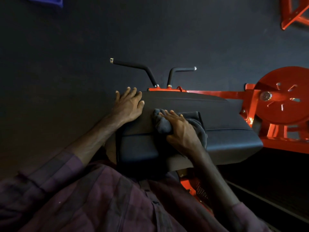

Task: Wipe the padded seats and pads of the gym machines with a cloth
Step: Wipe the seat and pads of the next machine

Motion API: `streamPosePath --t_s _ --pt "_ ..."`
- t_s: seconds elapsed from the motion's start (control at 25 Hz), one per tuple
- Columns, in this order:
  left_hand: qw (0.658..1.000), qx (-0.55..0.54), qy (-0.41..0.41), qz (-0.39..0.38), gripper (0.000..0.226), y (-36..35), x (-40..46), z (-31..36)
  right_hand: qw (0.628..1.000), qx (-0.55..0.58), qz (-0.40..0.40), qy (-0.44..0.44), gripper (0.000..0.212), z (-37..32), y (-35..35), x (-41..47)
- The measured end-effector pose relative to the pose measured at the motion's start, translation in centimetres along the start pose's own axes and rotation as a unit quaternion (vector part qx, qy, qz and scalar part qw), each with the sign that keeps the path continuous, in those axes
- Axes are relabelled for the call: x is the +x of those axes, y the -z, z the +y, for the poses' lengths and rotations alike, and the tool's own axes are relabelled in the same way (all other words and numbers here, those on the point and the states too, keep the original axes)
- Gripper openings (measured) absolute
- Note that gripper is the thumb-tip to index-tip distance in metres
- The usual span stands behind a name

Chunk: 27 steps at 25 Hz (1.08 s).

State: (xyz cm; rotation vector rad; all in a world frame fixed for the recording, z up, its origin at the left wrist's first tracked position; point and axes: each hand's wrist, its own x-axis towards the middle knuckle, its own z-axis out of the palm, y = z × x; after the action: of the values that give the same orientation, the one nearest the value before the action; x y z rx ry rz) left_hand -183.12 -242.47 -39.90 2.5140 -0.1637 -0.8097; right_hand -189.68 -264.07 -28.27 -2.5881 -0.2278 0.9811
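With the right hand [181,129] clutching the cloth [163,122] mid-pad [217,114] (left hand [128,104] flat, fingers straight, bracing its far-left edge), the bunched cloth may skip the seams.

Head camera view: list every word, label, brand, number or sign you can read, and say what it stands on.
None can be read.
The black pad, the dark cloth and the two handles show no print.
The orange disc bears only slots and a metal knob.
The blue thing at the top edge shows no text.
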Motion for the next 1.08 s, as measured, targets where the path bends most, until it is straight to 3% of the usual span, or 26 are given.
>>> streamPosePath --t_s 0.2,0.44,0.6,0.76,0.96,1.08 --pt "0.999 0.03 -0.005 -0.01 0.058 0.2 0.7 1.2 0.998 0.011 0.036 -0.05 0.081 1.8 2.1 3.0" --pt "0.999 0.044 -0.001 -0.001 0.058 0.0 0.8 1.3 0.999 0.016 -0.014 0.05 0.093 3.4 2.0 1.4" --pt "0.999 0.038 -0.006 -0.008 0.059 0.2 0.6 1.2 0.998 0.027 0.042 -0.026 0.085 4.9 3.2 1.4" --pt "0.999 0.043 -0.029 -0.009 0.058 0.0 1.3 1.5 1.0 0.015 0.004 0.014 0.09 4.5 2.0 0.5" --pt "0.995 0.036 -0.091 -0.017 0.057 -0.7 2.8 3.5 0.99 0.026 0.083 -0.107 0.089 5.4 3.4 1.1" --pt "0.992 0.034 -0.118 -0.015 0.056 -1.5 3.3 4.7 0.995 0.037 0.051 -0.074 0.087 4.2 2.5 -1.3"
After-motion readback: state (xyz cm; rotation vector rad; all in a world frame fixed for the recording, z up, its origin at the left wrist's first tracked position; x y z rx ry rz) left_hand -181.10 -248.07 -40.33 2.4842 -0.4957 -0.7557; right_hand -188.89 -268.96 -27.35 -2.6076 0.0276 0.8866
